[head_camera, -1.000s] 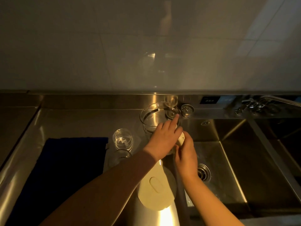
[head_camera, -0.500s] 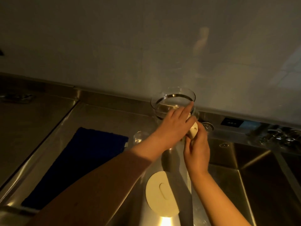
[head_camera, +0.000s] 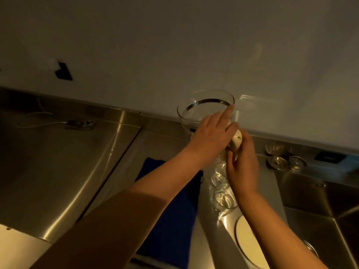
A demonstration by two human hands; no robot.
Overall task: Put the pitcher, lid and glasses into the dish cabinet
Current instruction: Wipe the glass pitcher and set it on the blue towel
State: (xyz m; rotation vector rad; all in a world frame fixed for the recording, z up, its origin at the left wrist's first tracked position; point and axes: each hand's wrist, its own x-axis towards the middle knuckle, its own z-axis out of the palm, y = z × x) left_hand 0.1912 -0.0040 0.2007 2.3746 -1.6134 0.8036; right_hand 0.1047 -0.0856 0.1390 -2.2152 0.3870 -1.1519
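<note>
A clear glass pitcher (head_camera: 202, 111) with a cream handle (head_camera: 237, 139) hangs above the steel counter, its wide rim towards me. My left hand (head_camera: 210, 135) lies against the pitcher's side, its index finger stretched up to the rim. My right hand (head_camera: 241, 167) grips the handle from below. Two drinking glasses (head_camera: 223, 200) stand on the counter beneath my right wrist, partly hidden by it. The round cream lid (head_camera: 246, 243) lies flat on the counter at the lower right, half covered by my right forearm.
A dark blue cloth (head_camera: 174, 220) lies on the steel counter (head_camera: 68, 162) left of the glasses. The sink basin (head_camera: 320, 210) opens at the right, with round metal knobs (head_camera: 287, 162) behind it. A phone on a cable (head_camera: 80, 124) rests at the back left.
Both hands have lifted the pitcher off the counter and carried it up and to the left. My view has swung left, so the sink has slid towards the right edge.
</note>
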